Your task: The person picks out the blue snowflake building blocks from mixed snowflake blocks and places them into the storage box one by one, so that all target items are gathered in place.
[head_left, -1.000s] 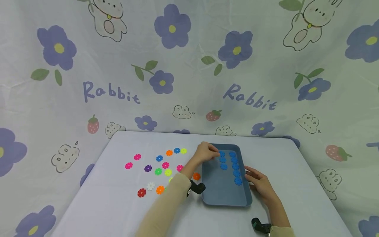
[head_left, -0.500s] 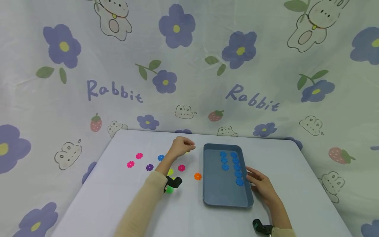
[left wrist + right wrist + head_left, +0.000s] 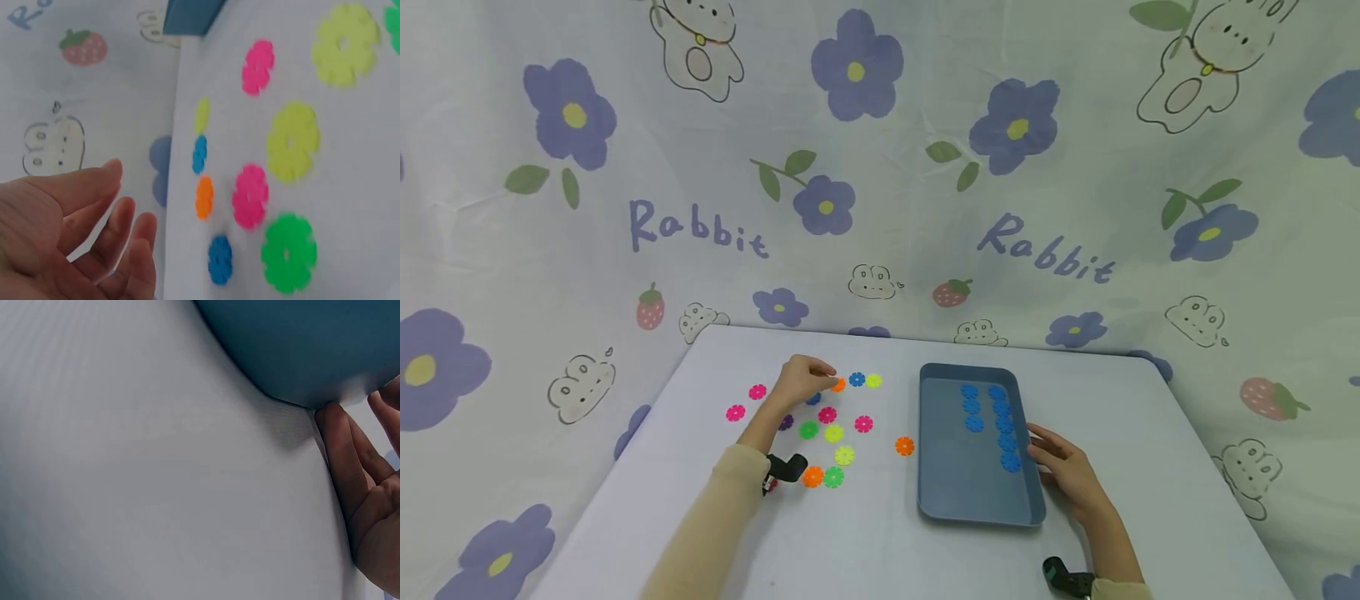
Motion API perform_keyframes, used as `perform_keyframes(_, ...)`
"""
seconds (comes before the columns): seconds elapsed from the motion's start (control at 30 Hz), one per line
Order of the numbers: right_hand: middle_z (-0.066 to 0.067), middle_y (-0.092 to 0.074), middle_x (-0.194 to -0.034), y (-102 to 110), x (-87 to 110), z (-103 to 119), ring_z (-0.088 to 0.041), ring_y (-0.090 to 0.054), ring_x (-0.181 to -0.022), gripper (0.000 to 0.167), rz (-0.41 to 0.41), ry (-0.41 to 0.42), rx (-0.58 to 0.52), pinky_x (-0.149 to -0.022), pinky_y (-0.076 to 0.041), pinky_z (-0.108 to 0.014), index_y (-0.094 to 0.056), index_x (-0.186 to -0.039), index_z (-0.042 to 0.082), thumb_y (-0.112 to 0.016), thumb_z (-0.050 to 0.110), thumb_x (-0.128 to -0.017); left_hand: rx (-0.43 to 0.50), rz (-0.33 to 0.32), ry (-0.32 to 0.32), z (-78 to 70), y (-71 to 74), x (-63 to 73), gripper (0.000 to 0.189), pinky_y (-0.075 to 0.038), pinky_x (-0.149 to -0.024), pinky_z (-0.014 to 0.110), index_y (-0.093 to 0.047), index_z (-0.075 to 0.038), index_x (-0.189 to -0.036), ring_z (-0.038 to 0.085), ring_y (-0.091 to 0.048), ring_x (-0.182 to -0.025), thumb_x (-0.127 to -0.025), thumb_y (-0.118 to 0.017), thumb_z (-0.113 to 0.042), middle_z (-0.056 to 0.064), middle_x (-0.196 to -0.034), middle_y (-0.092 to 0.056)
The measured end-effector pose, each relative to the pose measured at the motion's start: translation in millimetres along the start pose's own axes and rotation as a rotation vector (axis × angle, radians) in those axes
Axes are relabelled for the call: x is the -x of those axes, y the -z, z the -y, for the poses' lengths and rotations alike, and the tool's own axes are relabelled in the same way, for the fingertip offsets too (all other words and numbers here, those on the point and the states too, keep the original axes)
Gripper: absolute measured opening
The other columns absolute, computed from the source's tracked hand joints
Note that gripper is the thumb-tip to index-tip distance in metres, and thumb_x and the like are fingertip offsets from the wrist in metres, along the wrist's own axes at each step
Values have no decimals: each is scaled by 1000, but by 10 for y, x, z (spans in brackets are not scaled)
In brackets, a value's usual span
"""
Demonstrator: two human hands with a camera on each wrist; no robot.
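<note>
My left hand [image 3: 801,381] hovers over the scattered flower-shaped plastic discs, loosely bent and holding nothing. In the left wrist view its fingertips [image 3: 112,172] stand apart from a blue disc [image 3: 220,259] and an orange disc [image 3: 204,197]. Along the right wall of the blue-grey tray [image 3: 955,500], my right hand [image 3: 1063,467] rests its fingers against the outside. The right wrist view shows the thumb [image 3: 337,434] touching the tray's lower edge. Blue discs [image 3: 1007,442] lie inside the tray in two columns, a longer one by the right wall and a shorter one left of it.
Loose discs in several colours spread left of the tray, among them a green disc [image 3: 833,477], a pink disc [image 3: 863,424] and an orange disc [image 3: 905,446] nearest the tray. A patterned curtain [image 3: 910,208] hangs behind the white table [image 3: 865,542].
My left hand has moved left from the tray, where it was at the top of the shorter blue column, to above the loose discs. The right hand stays at the tray's wall.
</note>
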State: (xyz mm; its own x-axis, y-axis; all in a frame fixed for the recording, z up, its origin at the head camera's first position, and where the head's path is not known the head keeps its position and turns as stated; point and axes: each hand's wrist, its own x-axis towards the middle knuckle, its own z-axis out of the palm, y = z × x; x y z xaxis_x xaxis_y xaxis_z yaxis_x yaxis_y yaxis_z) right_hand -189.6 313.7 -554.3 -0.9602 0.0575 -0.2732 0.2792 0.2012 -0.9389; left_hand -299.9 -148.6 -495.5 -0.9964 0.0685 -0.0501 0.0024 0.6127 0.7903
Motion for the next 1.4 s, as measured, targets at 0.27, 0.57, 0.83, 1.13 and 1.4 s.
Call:
perform_keyframes(0.27,-20,-43,-144,1,22,8,-28,-51,-119,57,-2,2,7,-83,-52,-31,-44,-147,13,-64,27,-95,-46,-26,13,313,171,70,21,-53,-73,33,-73,-3,-102,22,-58,-80,-87,-75,-19,7,-92,-67)
perform_keyframes(0.57,-20,-42,-144,4,11,-23,-30,-49,-123,58,-1,8,8,-84,-52,-32,-44,-147,13,-65,29,-95,-72,1,22,598,234,95,26,-53,-69,31,-72,-4,-104,22,-56,-77,-84,-77,-20,7,-90,-64)
perform_keyframes(0.83,-20,-43,-144,9,3,-21,-31,-48,-124,58,-5,10,11,-85,-51,-33,-44,-147,13,-64,29,-95,-99,12,34,697,227,109,30,-51,-74,33,-72,-7,-107,23,-54,-81,-83,-79,-23,6,-91,-63)
perform_keyframes(1.13,-21,-42,-145,-1,3,-25,-31,-49,-123,60,-9,4,20,-84,-51,-32,-44,-147,12,-66,31,-94,-122,-12,68,756,170,98,27,-52,-75,35,-74,-10,-103,24,-53,-85,-81,-80,-25,7,-92,-60)
perform_keyframes(1.4,-20,-42,-145,4,3,-25,-32,-48,-124,60,-11,4,18,-86,-51,-34,-44,-146,12,-66,31,-94,-140,-7,61,709,166,118,26,-50,-71,33,-74,-9,-100,23,-53,-81,-80,-81,-25,6,-89,-60)
